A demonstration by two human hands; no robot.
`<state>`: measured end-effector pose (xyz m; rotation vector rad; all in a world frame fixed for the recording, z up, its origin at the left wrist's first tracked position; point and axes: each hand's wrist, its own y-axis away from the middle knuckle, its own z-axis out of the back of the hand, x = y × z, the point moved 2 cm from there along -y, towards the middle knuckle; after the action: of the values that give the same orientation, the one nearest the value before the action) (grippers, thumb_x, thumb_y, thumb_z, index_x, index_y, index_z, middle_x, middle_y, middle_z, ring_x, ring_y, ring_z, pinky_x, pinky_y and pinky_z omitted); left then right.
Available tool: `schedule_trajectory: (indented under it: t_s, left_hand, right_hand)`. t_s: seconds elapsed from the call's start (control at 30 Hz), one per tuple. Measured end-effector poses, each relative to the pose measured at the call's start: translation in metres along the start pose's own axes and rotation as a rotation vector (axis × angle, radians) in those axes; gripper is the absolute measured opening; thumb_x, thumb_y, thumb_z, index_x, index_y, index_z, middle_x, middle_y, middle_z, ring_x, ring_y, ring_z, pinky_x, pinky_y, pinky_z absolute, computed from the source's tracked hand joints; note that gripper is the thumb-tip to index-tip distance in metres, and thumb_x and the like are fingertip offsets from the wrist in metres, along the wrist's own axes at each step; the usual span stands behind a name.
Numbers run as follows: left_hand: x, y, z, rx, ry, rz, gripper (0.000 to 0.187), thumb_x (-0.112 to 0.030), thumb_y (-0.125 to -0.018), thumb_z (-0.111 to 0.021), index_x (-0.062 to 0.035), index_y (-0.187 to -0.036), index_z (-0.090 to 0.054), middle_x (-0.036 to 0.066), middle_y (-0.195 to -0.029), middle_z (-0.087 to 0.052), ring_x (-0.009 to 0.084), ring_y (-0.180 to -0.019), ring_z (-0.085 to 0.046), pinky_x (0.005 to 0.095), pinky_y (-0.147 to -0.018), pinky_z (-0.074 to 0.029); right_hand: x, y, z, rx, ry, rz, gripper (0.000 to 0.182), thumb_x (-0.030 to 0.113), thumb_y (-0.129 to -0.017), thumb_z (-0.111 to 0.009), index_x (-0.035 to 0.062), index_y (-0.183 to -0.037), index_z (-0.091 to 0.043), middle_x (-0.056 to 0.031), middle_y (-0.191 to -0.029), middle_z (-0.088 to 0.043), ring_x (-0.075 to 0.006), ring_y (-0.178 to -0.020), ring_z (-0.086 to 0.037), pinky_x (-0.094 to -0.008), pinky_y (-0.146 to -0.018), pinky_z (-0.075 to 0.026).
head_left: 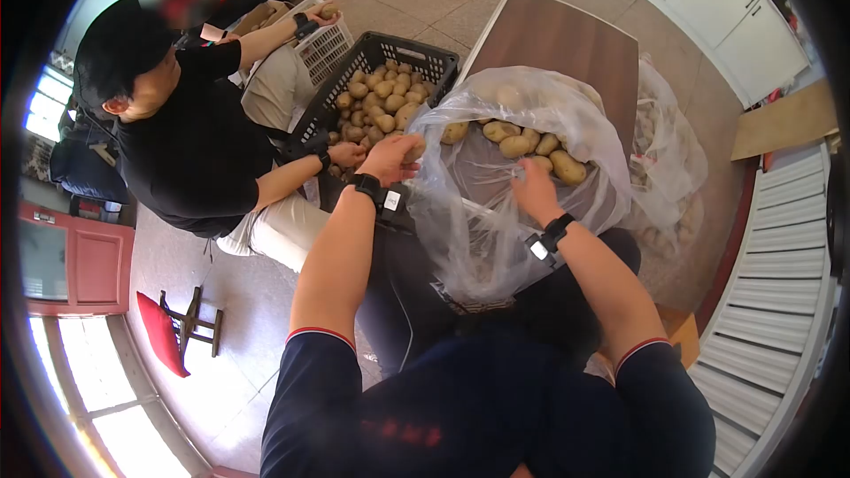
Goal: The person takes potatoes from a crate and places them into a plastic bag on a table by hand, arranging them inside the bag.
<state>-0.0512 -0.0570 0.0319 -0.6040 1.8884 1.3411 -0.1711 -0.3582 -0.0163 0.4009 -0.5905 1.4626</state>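
**One potato in the left hand, the right hand inside the open bag**

The left hand (390, 161) has its fingers closed around a potato (413, 150), held up between the crate (434, 51) and the mouth of the bag (434, 212). The right hand (536, 193) reaches into the bag with fingers bent, close by the potatoes (568, 167) there. Whether it pinches film, touches a potato or merely hovers, I cannot tell.

The step in hand looks like single-potato handling at the bag's mouth; which way the held one is travelling cannot be judged from here. Any move through that opening calls for a firm hold on the potato and the loose film kept off the fingers, since the plastic bunches around both wrists' path.

The bag lies open on the near end of the table (567, 35), its front part draping towards the person's lap, with potatoes grouped along its far side. More potatoes (376, 99) are heaped in the crate, beyond the left hand. At the crate's near end is a co-worker's hand (347, 155); their other hand (326, 14) holds a potato up beside a white basket (341, 44). Another bag (677, 137) sits past the table's right side.
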Motion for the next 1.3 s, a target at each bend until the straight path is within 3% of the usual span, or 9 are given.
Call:
schedule_trajectory:
  t_s: [0.07, 0.3, 0.73, 0.97, 1.07, 1.13, 1.17, 1.23, 1.3]
  left_hand:
    - [0.005, -0.006, 0.021, -0.015, 0.029, 0.011, 0.032, -0.037, -0.093, -0.06, -0.0107, -0.111, -0.057, 0.002, -0.091, -0.059, 0.0177, -0.072, -0.058, 0.0305, -0.059, -0.05]
    - [0.017, -0.018, 0.069, -0.244, 0.182, 0.098, 0.032, -0.037, -0.096, -0.055, -0.0069, -0.105, -0.055, 0.01, -0.088, -0.055, 0.0229, -0.074, -0.057, 0.0368, -0.059, -0.054]
    - [0.035, -0.036, 0.095, -0.405, 0.124, 0.079, 0.033, -0.027, -0.091, -0.058, -0.0077, -0.117, -0.05, 0.015, -0.092, -0.054, 0.0293, -0.066, -0.056, 0.0424, -0.054, -0.053]
    - [0.054, -0.055, 0.125, -0.364, 0.085, 0.077, 0.026, -0.025, -0.092, -0.057, -0.0044, -0.107, -0.052, 0.012, -0.089, -0.053, 0.0282, -0.076, -0.058, 0.0393, -0.058, -0.054]
    - [0.058, -0.07, 0.138, -0.15, -0.137, 0.008, 0.025, -0.022, -0.093, -0.057, -0.0042, -0.11, -0.053, 0.011, -0.091, -0.055, 0.0274, -0.08, -0.059, 0.0403, -0.063, -0.055]
    - [0.03, -0.026, 0.088, -0.461, 0.174, 0.042, 0.024, -0.02, -0.093, -0.057, -0.0063, -0.112, -0.055, 0.009, -0.093, -0.056, 0.0254, -0.082, -0.058, 0.0409, -0.067, -0.055]
    - [0.023, -0.016, 0.078, -0.454, 0.173, 0.044, 0.024, -0.02, -0.093, -0.057, -0.0063, -0.112, -0.055, 0.009, -0.093, -0.056, 0.0254, -0.082, -0.058, 0.0409, -0.067, -0.055]
    - [0.015, -0.01, 0.059, -0.462, 0.14, -0.022, 0.022, -0.017, -0.093, -0.054, -0.0065, -0.113, -0.056, 0.008, -0.095, -0.059, 0.0231, -0.077, -0.06, 0.0383, -0.06, -0.055]
    - [0.015, -0.013, 0.05, -0.344, 0.115, -0.034, 0.024, -0.02, -0.093, -0.057, -0.0083, -0.114, -0.054, 0.006, -0.092, -0.058, 0.021, -0.077, -0.059, 0.0374, -0.066, -0.054]
  right_hand:
    - [-0.002, -0.006, 0.021, -0.035, 0.076, -0.147, 0.046, 0.018, -0.082, -0.06, 0.007, -0.126, -0.05, -0.0195, -0.13, -0.047, -0.0406, -0.099, -0.06, -0.0476, -0.087, -0.049]
    - [-0.022, -0.001, 0.023, 0.102, 0.214, -0.121, 0.053, 0.016, -0.084, -0.062, 0.0136, -0.133, -0.045, -0.0179, -0.128, -0.049, -0.0392, -0.101, -0.06, -0.0467, -0.085, -0.05]
    - [-0.017, 0.022, 0.013, 0.151, 0.232, -0.159, 0.045, 0.016, -0.08, -0.064, 0.0157, -0.124, -0.052, -0.0162, -0.118, -0.053, -0.0391, -0.101, -0.06, -0.0495, -0.083, -0.05]
    - [-0.025, 0.03, -0.001, 0.058, 0.059, -0.133, 0.048, 0.017, -0.078, -0.063, 0.0101, -0.124, -0.051, -0.0198, -0.119, -0.054, -0.0394, -0.103, -0.059, -0.0489, -0.084, -0.049]
    - [-0.032, 0.028, -0.014, 0.001, -0.041, -0.128, 0.047, 0.02, -0.079, -0.063, 0.0053, -0.122, -0.051, -0.0225, -0.112, -0.058, -0.042, -0.102, -0.058, -0.0481, -0.086, -0.048]
    - [-0.04, 0.026, -0.021, -0.022, -0.135, -0.198, 0.043, 0.025, -0.083, -0.064, 0.0032, -0.118, -0.053, -0.0178, -0.099, -0.064, -0.0345, -0.087, -0.065, -0.0432, -0.075, -0.052]
    - [-0.037, 0.026, -0.019, -0.025, -0.131, -0.204, 0.043, 0.025, -0.083, -0.064, 0.0032, -0.118, -0.053, -0.0178, -0.099, -0.064, -0.0345, -0.087, -0.065, -0.0432, -0.075, -0.052]
    - [-0.027, 0.027, -0.02, 0.178, -0.766, -0.676, 0.037, 0.035, -0.088, -0.061, 0.0053, -0.108, -0.058, -0.0095, -0.087, -0.064, -0.0205, -0.064, -0.061, -0.0345, -0.057, -0.049]
    - [-0.024, 0.024, -0.019, 0.244, -0.867, -0.665, 0.036, 0.04, -0.09, -0.057, 0.007, -0.104, -0.058, -0.007, -0.082, -0.062, -0.0153, -0.059, -0.055, -0.0306, -0.051, -0.044]
